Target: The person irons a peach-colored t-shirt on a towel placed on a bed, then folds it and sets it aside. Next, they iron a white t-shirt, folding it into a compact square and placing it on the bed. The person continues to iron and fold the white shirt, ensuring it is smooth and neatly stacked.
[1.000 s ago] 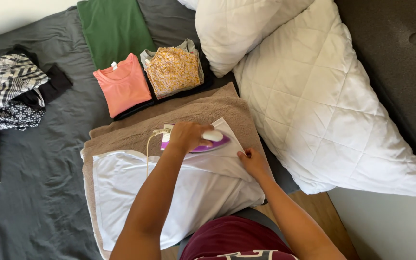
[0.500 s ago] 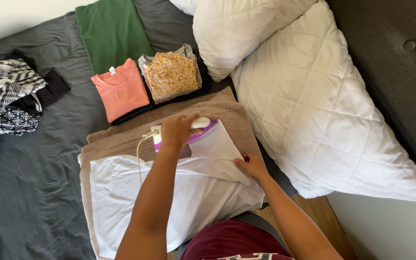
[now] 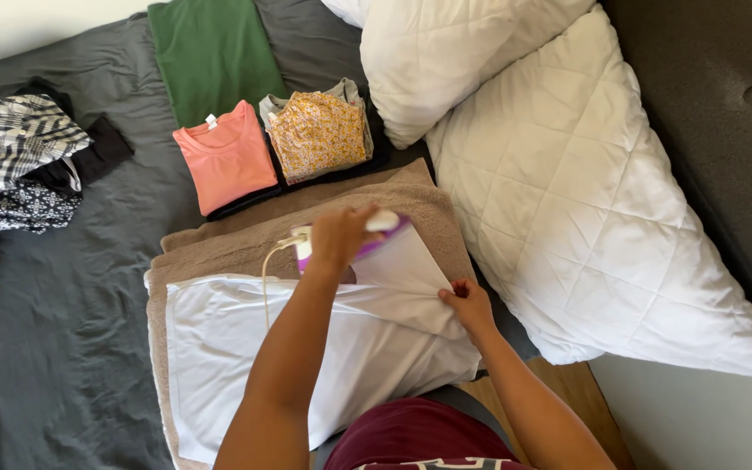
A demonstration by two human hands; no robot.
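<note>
A white garment (image 3: 245, 348) lies spread on a brown towel (image 3: 219, 248) on the grey bed (image 3: 63, 348). My left hand (image 3: 341, 237) grips the handle of a white and purple iron (image 3: 385, 228), which rests on the garment's upper right part. The iron's cord (image 3: 267, 270) trails to the left. My right hand (image 3: 467, 300) pinches the garment's right edge, pulling the cloth taut just below the iron.
Folded clothes lie beyond the towel: a pink top (image 3: 224, 157), a yellow floral piece (image 3: 317, 132), a green garment (image 3: 211, 52). A heap of patterned clothes (image 3: 19, 157) sits at left. Two white quilted pillows (image 3: 585, 200) crowd the right side.
My left hand has pushed the iron up and away along the garment toward the towel's far edge. My right hand has stayed on the garment's right edge.
</note>
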